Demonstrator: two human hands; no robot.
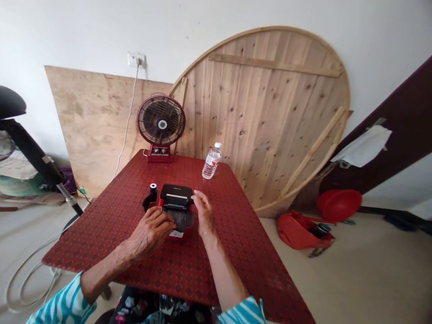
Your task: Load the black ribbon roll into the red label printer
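A small black-and-red machine [177, 189], which looks like a label printer, sits on the table with its lid raised. Dark glossy film [176, 219] spans its front opening. My left hand [154, 226] is curled over the machine's left front, its fingertips closed on the edge of the film. At the upper right corner of the machine, my right hand [204, 210] pinches with thumb and forefinger; its fingertips touch the end of the lid. A dark roll with a white core [153, 189] stands upright left of the machine, beside a dark curved piece [148, 202].
The red patterned table [243, 265] carries a red fan [161, 121] and a clear water bottle [211, 162] at its far side. A round wooden tabletop [263, 112] leans on the wall. On the floor at right lie a red bag [293, 231] and a red basin [339, 204].
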